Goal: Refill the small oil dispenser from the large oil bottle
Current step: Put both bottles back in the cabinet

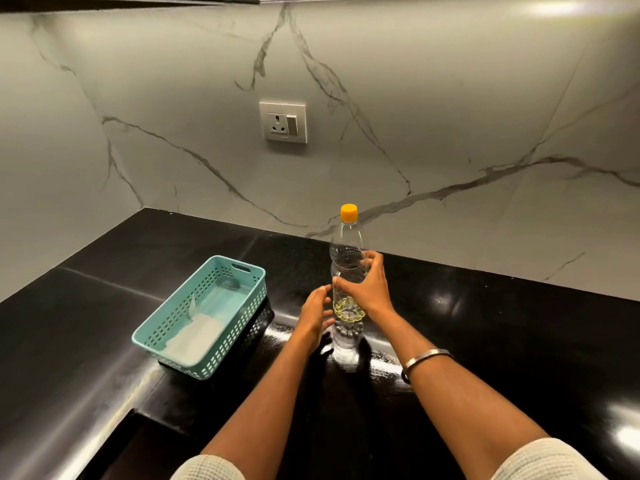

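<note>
Right hand (367, 289) grips the capped oil bottle (348, 268) upright; left hand (313, 315) relaxed beside it; uncapping likely comes next.

The tabletop (485, 341) is black and glossy, filling the lower half of the frame and meeting a marble-patterned wall along its far edge. A teal slotted basket (173, 327) stands on it at centre left, with something pale lying inside. Just right of the basket, near the middle of the frame, a clear bottle (347, 258) with an orange cap (348, 212) stands upright, its base mirrored in the surface.
</note>
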The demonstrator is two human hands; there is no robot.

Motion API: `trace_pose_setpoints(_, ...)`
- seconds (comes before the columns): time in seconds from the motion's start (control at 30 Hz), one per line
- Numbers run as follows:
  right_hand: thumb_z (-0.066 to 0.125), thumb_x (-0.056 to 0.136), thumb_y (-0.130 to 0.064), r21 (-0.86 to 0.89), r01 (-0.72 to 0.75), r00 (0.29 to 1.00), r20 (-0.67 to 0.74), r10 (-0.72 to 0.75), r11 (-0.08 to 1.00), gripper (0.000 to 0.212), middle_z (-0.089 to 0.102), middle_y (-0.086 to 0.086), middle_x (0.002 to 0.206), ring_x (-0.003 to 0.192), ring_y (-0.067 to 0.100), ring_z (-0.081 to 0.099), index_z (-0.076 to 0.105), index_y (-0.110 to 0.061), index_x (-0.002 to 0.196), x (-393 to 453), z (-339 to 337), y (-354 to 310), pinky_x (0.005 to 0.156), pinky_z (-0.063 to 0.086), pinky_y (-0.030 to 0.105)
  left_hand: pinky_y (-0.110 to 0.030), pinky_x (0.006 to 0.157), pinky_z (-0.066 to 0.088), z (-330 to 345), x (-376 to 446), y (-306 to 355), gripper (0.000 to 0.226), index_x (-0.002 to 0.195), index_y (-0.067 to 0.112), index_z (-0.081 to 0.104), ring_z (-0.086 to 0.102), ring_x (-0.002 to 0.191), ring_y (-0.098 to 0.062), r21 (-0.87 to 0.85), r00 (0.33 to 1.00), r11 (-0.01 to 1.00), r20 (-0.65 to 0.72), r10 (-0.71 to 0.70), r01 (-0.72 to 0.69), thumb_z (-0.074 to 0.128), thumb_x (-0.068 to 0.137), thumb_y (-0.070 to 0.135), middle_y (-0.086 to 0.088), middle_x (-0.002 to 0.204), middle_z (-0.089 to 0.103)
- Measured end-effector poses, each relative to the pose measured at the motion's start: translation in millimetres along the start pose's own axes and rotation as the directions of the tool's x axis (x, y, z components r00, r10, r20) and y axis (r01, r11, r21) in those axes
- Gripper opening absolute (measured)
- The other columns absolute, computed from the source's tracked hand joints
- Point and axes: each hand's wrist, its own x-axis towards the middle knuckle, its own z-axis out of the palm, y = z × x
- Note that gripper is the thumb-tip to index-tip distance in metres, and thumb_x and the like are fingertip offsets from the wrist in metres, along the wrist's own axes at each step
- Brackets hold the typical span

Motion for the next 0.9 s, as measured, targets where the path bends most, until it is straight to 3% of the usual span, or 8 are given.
trace_pose_setpoints(0.2, 0.082, 0.064, -0.042, 0.029, 0.083, 0.996, -0.024, -0.082, 0.996, 0.074, 0.048, 0.002, 0.124, 0.116, 0.024, 0.051, 0.029, -0.042, 0.116, -5, -26, -30, 0.097, 0.049, 0.045, -0.043, 0.101, 0.04, 14, -12, 14, 0.056, 0.146, 0.008, 0.032, 0.045, 0.127, -0.04, -0.19, 0.995, 0.976, 0.017, -0.101, 0.102, 0.038, 0.102, 0.041, -0.02, 0.144, 0.042)
trace_pose_setpoints(0.37, 0.081, 0.065, -0.045, 0.026, 0.166, 0.984, -0.07, -0.164, 0.986, 0.075, 0.043, 0.006, 0.128, 0.116, 0.026, 0.052, 0.028, -0.039, 0.118, -14, -54, -68, 0.096, 0.05, 0.045, -0.041, 0.093, 0.045, 34, -34, 40, 0.049, 0.132, 0.005, 0.047, 0.056, 0.111, -0.031, -0.273, 0.995, 0.96, 0.095, -0.033, 0.058, 0.038, 0.101, 0.041, -0.02, 0.131, 0.055)
trace_pose_setpoints(0.53, 0.082, 0.07, -0.039, -0.038, 0.271, 0.952, -0.133, -0.274, 0.962, 0.081, 0.039, 0.009, 0.136, 0.122, 0.024, 0.046, 0.03, -0.027, 0.131, -22, -84, -110, 0.098, 0.048, 0.042, -0.04, 0.091, 0.046, 57, -65, 75, 0.047, 0.132, 0.008, 0.05, 0.057, 0.114, -0.031, -0.306, 0.985, 0.952, 0.161, 0.059, -0.007, 0.039, 0.101, 0.041, -0.017, 0.129, 0.058)
trace_pose_setpoints(0.9, 0.08, 0.073, -0.043, -0.16, 0.388, 0.864, -0.28, -0.419, 0.908, 0.081, 0.045, 0.009, 0.135, 0.116, 0.019, 0.05, 0.034, -0.016, 0.134, -60, -139, -208, 0.092, 0.048, 0.033, -0.048, 0.111, 0.035, 89, -134, 143, 0.057, 0.142, 0.014, 0.04, 0.044, 0.131, -0.035, -0.328, 0.946, 0.925, 0.192, 0.261, -0.189, 0.04, 0.098, 0.05, -0.017, 0.147, 0.041)
